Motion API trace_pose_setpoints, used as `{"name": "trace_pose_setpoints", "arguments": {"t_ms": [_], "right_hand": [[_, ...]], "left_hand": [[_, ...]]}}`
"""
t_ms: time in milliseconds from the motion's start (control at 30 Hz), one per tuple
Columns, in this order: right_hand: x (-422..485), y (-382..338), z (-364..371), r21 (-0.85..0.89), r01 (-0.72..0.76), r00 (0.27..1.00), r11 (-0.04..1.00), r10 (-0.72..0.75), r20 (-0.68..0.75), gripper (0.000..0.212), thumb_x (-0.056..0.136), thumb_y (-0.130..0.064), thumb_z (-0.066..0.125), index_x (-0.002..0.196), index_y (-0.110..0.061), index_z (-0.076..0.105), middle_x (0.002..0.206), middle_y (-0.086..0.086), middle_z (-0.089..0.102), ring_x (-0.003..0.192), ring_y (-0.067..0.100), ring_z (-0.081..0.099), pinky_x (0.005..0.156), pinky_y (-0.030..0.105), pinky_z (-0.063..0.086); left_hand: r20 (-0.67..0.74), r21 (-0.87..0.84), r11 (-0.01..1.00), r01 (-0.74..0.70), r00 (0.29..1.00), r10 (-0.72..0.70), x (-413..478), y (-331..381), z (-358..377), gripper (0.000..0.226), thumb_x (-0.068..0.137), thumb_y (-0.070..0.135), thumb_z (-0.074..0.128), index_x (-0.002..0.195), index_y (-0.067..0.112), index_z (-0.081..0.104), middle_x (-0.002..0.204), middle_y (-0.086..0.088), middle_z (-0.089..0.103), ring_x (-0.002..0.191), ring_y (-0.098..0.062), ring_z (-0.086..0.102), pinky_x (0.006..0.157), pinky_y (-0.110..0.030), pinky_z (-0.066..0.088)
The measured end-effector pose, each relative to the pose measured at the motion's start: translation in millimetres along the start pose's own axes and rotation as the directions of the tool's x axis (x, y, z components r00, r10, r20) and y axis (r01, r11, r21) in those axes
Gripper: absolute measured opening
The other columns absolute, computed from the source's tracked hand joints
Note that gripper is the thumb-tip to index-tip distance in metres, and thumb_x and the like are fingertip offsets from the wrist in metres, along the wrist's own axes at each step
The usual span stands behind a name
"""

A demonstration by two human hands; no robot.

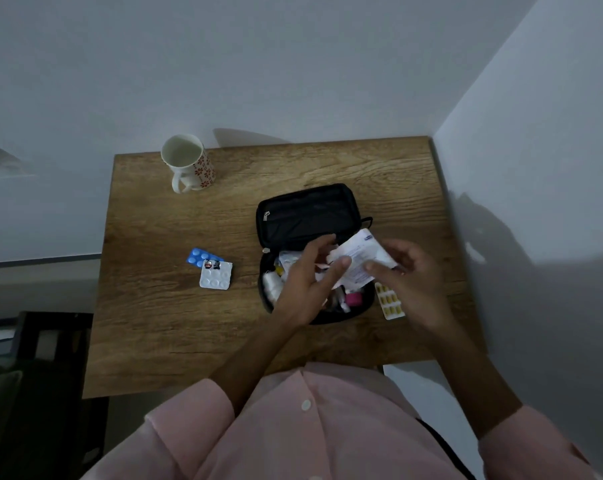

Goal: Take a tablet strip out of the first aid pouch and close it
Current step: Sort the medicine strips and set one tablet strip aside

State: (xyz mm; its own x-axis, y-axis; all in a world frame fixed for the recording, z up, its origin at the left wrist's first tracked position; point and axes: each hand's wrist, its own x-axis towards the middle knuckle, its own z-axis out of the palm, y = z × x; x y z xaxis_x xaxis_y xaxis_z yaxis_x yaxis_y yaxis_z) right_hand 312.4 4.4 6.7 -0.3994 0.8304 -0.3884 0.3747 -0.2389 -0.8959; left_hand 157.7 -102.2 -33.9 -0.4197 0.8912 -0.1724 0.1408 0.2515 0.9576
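Nearest the camera is a pink buttoned shirt (307, 427), and 2 bare forearms reach forward from its sleeves over the wooden desk (154, 323).

The left hand (307, 285) hovers above the open first aid pouch (310, 213), with its thumb and fingers pinched on the left edge of a white packet (357, 259). The right hand (411, 275) clamps the packet's right side, its thumb on top and its fingers curled behind. The packet is paper-like with a little blue print near its far corner. Both hands hold it tilted just above the pouch's near half. Whether it holds tablets cannot be told.

That near half is crowded with small items, among them a white roll (271, 285) at the left and something pink (353, 298) toward the right. The black lid lies folded back flat on the desk beyond it, zip undone.

A yellow capsule strip (390, 304) lies on the desk just beside the pouch's right edge, partly under the right hand. Well to the left of the pouch, 2 more strips lie on the desk. A white tablet strip (216, 277) overlaps the near corner of a blue tablet strip (199, 256).

Farther back, near the desk's far left corner, a white mug with red flowers (189, 161) stands upright, its handle toward the viewer. Pale walls (293, 64) meet at the desk's far right corner.
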Motion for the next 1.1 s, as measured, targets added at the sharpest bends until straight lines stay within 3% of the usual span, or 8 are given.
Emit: {"name": "trace_pose_setpoints", "arguments": {"t_ms": [100,167,333,467,567,733,933,1100], "right_hand": [[2,13,4,-0.185,0.037,0.995,0.982,-0.019,0.097,0.028,0.087,-0.021,0.077,0.112,-0.017,0.066,0.103,-0.008,0.07,0.089,-0.001,0.069,0.069,0.019,0.057],[10,33,-9,-0.35,-0.017,0.999,0.936,0.003,-0.04,0.025,0.092,-0.027,0.071,0.113,-0.016,0.064,0.102,-0.006,0.068,0.095,0.007,0.068,0.079,0.025,0.053],[13,78,-31,-0.823,-0.237,0.968,0.515,0.2,-0.154,0.084,0.076,-0.055,0.079,0.133,-0.004,0.044,0.135,0.026,0.046,0.128,0.044,0.042,0.101,0.047,0.037],[18,94,-28,-0.662,-0.317,0.948,0.679,0.237,-0.211,0.092,0.06,-0.054,0.089,0.13,-0.011,0.048,0.131,0.023,0.054,0.121,0.041,0.052,0.101,0.048,0.044],[24,94,-38,-0.448,-0.321,0.947,0.834,0.271,-0.174,0.059,0.07,-0.035,0.089,0.116,-0.012,0.062,0.111,0.015,0.071,0.095,0.029,0.068,0.079,0.038,0.054],[8,62,-34,-0.578,0.203,0.899,0.79,-0.384,-0.209,0.025,0.092,-0.025,0.066,0.1,-0.001,0.064,0.092,0.015,0.059,0.082,0.025,0.055,0.069,0.033,0.043],[-13,46,-22,-0.557,0.342,0.855,0.757,-0.497,-0.15,0.021,0.089,-0.006,0.072,0.08,-0.011,0.055,0.073,0.004,0.049,0.064,0.006,0.036,0.056,0.018,0.031],[-15,42,-21,-0.493,0.254,0.875,0.832,-0.415,-0.25,0.03,0.087,-0.004,0.073,0.076,-0.019,0.05,0.071,-0.004,0.044,0.065,0.006,0.038,0.057,0.015,0.032]], "left_hand": [[-0.062,-0.074,0.996,0.042,0.997,-0.046,5,-1,-7,0.027,0.091,0.025,0.072,0.117,0.02,0.064,0.108,0.004,0.071,0.098,-0.011,0.069,0.085,-0.042,0.059],[-0.136,-0.058,0.995,0.079,0.987,-0.087,5,-9,-13,0.025,0.09,0.024,0.073,0.113,0.019,0.065,0.106,0.004,0.072,0.097,-0.013,0.069,0.084,-0.042,0.059],[-0.264,-0.055,0.989,0.14,0.953,-0.15,3,-21,-28,0.025,0.09,0.02,0.073,0.113,0.018,0.063,0.102,0.009,0.069,0.092,0.001,0.066,0.075,-0.018,0.055],[-0.284,-0.05,0.983,0.175,0.941,-0.182,1,-31,-34,0.025,0.09,0.023,0.073,0.113,0.019,0.064,0.104,0.007,0.07,0.094,-0.003,0.067,0.076,-0.021,0.056],[-0.297,-0.064,0.976,0.207,0.93,-0.217,0,-34,-36,0.023,0.09,0.023,0.073,0.111,0.023,0.063,0.104,0.007,0.07,0.095,-0.007,0.067,0.074,-0.019,0.055],[-0.289,-0.049,0.972,0.232,0.928,-0.236,-7,-29,-39,0.019,0.09,0.025,0.072,0.105,0.024,0.061,0.099,0.009,0.069,0.089,-0.007,0.068,0.067,-0.016,0.054],[0.07,0.442,0.891,-0.109,0.994,0.087,-8,-21,-2,0.023,0.082,0.037,0.077,0.093,0.018,0.074,0.117,0.004,0.066,0.112,-0.014,0.054,0.092,-0.031,0.043],[0.077,0.702,0.694,-0.162,0.985,0.152,-4,-28,26,0.017,0.079,0.028,0.073,0.085,0.014,0.08,0.124,-0.006,0.068,0.115,-0.031,0.059,0.09,-0.045,0.044]]}}
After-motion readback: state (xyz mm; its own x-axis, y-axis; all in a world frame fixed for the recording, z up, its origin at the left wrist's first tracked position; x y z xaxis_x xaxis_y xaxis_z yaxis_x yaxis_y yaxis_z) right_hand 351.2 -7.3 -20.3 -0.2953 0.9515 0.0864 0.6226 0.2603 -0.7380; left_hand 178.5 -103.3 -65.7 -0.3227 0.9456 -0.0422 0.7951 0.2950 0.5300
